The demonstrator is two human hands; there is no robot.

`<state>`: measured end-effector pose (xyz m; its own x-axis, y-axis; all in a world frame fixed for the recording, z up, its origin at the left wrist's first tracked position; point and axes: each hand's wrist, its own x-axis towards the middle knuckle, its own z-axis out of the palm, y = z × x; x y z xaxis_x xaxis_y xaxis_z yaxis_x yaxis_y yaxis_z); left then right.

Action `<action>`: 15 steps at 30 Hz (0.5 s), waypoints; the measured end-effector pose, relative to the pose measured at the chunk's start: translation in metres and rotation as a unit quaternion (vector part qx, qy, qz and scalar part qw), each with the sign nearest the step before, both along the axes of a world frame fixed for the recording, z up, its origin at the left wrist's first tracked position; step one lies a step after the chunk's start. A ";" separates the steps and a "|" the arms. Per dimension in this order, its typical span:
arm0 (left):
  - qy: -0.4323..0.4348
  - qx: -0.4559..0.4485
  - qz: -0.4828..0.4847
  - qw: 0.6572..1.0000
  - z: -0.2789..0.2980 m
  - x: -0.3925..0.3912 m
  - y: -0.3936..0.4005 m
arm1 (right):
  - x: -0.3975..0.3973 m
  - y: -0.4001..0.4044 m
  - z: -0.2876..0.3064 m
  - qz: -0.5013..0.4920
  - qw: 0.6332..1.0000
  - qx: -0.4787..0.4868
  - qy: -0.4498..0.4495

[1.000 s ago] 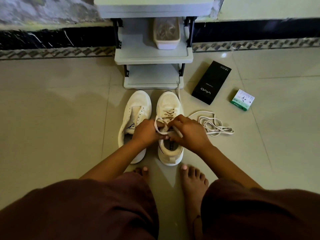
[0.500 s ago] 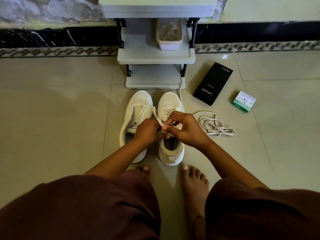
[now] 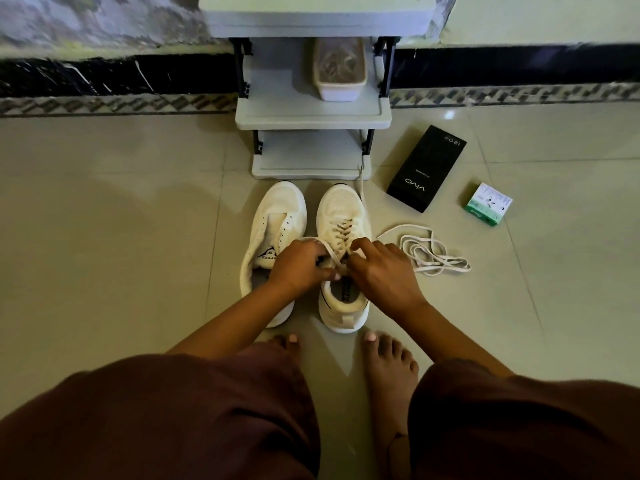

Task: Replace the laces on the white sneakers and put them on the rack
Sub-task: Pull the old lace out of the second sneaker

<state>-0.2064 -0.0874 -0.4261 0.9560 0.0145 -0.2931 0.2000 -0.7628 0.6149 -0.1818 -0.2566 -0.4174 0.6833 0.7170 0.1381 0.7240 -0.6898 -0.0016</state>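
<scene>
Two white sneakers stand side by side on the floor in front of the rack (image 3: 311, 112). The left sneaker (image 3: 277, 216) has bare eyelets and no lace. The right sneaker (image 3: 341, 209) is laced over its front part. My left hand (image 3: 299, 266) and my right hand (image 3: 379, 268) meet above the right sneaker's tongue, each pinching a part of its lace (image 3: 341, 233). One lace end runs from the shoe's toe toward the rack's lowest shelf. A loose white lace (image 3: 427, 252) lies coiled on the tiles to the right.
A pale tub (image 3: 339, 69) of laces sits on the rack's middle shelf. A black phone box (image 3: 426, 168) and a small green-and-white box (image 3: 488, 204) lie on the floor to the right. My bare feet (image 3: 388, 362) and knees are just behind the shoes.
Both hands have shifted slightly along the right sneaker's lace, and a loop of lace now arches over my left hand. The shoes and boxes have stayed put.
</scene>
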 end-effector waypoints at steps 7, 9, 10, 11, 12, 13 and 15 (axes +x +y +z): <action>-0.010 0.048 -0.015 0.999 -0.001 0.000 -0.003 | 0.014 0.008 0.026 -0.093 0.860 0.315 0.391; 0.001 0.057 -0.014 0.998 -0.001 0.001 -0.003 | 0.015 0.008 0.038 -0.072 0.764 0.427 0.478; 0.004 0.057 -0.018 0.998 -0.001 0.002 -0.003 | 0.014 0.007 0.040 -0.067 0.729 0.457 0.505; 0.006 0.053 -0.024 0.998 -0.002 0.002 -0.003 | 0.012 0.006 0.041 -0.074 0.701 0.480 0.522; 0.008 0.051 -0.030 0.998 -0.002 0.002 -0.004 | 0.011 0.006 0.040 -0.088 0.683 0.499 0.526; 0.010 0.053 -0.035 0.998 -0.001 0.002 -0.004 | 0.012 0.005 0.038 -0.106 0.686 0.502 0.516; 0.009 0.051 -0.031 0.998 -0.001 0.001 -0.004 | 0.015 0.004 0.032 -0.128 0.762 0.442 0.456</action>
